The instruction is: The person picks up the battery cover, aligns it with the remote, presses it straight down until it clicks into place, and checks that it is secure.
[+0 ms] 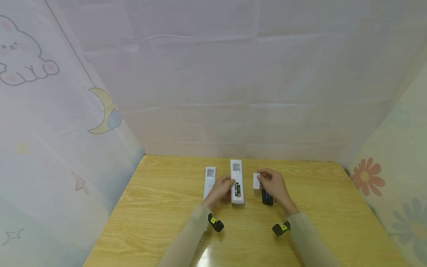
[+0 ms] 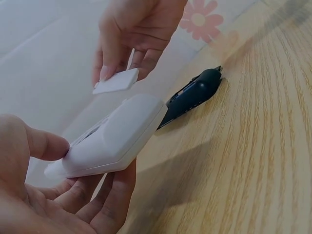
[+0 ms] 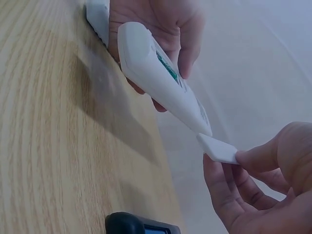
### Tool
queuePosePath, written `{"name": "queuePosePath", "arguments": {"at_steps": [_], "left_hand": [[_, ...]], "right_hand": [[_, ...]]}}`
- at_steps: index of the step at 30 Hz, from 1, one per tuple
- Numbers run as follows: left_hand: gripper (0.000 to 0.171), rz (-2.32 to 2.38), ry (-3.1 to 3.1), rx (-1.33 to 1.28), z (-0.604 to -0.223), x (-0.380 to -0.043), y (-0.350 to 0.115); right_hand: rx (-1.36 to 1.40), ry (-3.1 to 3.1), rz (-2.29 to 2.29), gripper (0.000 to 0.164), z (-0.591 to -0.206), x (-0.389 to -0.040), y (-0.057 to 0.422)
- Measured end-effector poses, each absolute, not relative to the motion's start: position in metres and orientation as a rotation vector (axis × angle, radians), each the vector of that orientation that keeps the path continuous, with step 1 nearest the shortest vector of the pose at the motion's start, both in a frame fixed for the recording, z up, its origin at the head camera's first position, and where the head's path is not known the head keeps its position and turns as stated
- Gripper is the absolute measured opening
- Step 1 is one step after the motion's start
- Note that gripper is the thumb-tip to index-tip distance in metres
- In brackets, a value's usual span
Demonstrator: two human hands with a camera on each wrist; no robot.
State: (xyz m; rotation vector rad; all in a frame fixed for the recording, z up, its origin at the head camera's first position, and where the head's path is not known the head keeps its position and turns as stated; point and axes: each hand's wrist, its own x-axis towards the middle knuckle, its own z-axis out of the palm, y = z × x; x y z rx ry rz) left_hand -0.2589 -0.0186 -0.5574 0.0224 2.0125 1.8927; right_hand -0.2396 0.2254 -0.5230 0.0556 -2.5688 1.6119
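My left hand (image 1: 220, 190) grips a white remote control (image 1: 236, 174), its back turned up, with the thumb on one side and the fingers underneath. Its battery compartment is uncovered, and a dark and gold battery (image 1: 237, 190) shows inside. In the left wrist view the remote is held up over the table. To the right of it, my right hand (image 1: 274, 183) pinches a small white battery cover (image 1: 256, 181) between thumb and fingers. In the right wrist view this cover (image 3: 218, 149) overlaps the far end of the remote (image 3: 161, 85).
Partly under my right hand, a small black device (image 1: 267, 199) with a blue part lies on the wooden table (image 1: 160, 207). Left of my left hand lies a second white remote control (image 1: 209, 181). A fabric backdrop (image 1: 213, 92) rises behind the table and at both sides.
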Motion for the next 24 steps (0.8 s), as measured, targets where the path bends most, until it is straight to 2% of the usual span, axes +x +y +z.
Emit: {"name": "queuePosePath", "arguments": {"at_steps": [13,24], "left_hand": [[0.052,1.896,1.988,0.026,-0.557,-0.26,-0.018],[0.05,1.891,1.986,0.009,-0.556,-0.26,-0.018]], "right_hand": [[-0.018,-2.545,1.723,0.027,-0.512,-0.235,0.218],[0.063,-2.581,1.703,0.027,-0.51,-0.233,0.214]]}}
